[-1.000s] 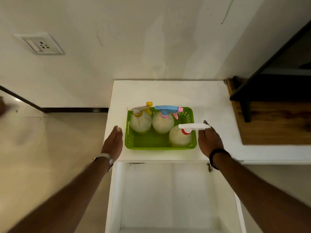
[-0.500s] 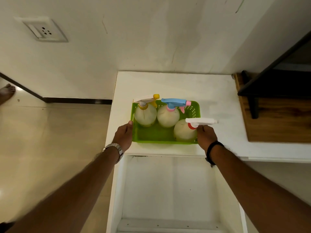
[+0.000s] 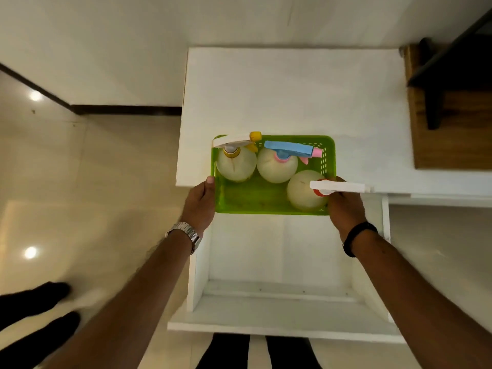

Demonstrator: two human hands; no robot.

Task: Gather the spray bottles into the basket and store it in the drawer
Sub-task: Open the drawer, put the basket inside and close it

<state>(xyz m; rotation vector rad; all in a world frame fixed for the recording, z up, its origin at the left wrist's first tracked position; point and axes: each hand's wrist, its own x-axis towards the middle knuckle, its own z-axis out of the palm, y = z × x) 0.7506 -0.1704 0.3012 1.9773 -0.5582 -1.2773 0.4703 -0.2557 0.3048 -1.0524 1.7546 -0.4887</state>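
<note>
A green plastic basket (image 3: 255, 198) holds three pale round spray bottles: one with a white and yellow trigger (image 3: 235, 165), one with a blue and pink trigger (image 3: 277, 166), one with a white and red trigger (image 3: 303, 190). My left hand (image 3: 199, 203) grips the basket's left wall, thumb over the rim. My right hand (image 3: 344, 206) grips its right wall under the white trigger. The basket hangs half over the cabinet top's front edge, above the open white drawer (image 3: 279, 265).
The white cabinet top (image 3: 292, 97) runs back to the wall. A wooden surface with a dark frame (image 3: 452, 123) stands at the right. Glossy beige floor lies at the left. Dark legs and feet show at the bottom and bottom left.
Both hands closed onto the basket's sides and drew it toward me, off the cabinet top's front edge and over the open drawer. The camera tilted further down.
</note>
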